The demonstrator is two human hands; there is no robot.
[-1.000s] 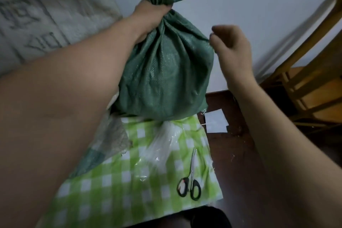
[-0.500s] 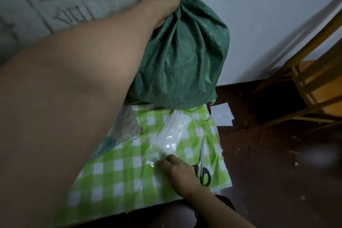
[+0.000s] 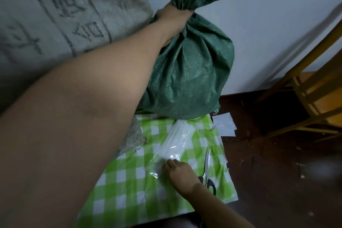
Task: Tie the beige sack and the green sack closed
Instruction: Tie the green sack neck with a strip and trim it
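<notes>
The left hand [image 3: 173,18] has its fingers wrapped tight around the gathered neck of the green sack [image 3: 188,79], with the loose mouth fanning out above the fist. The green sack stands upright against the pale wall, its base on the far edge of a green-and-white checked sheet [image 3: 129,172]. The beige sack [image 3: 55,15], printed with dark characters, touches the green sack on its left.

In front of the green sack's base lies a clear packet of white strips [image 3: 175,140]. The right hand [image 3: 180,174] rests on the packet's near end with its fingers bent down. Whether they pinch it cannot be told.

Scissors [image 3: 207,172] lie in front of the green sack, partly under the right wrist. A white paper [image 3: 224,125] lies on the floor by the sack's lower right corner. A wooden chair [image 3: 314,89] stands well to the green sack's right.
</notes>
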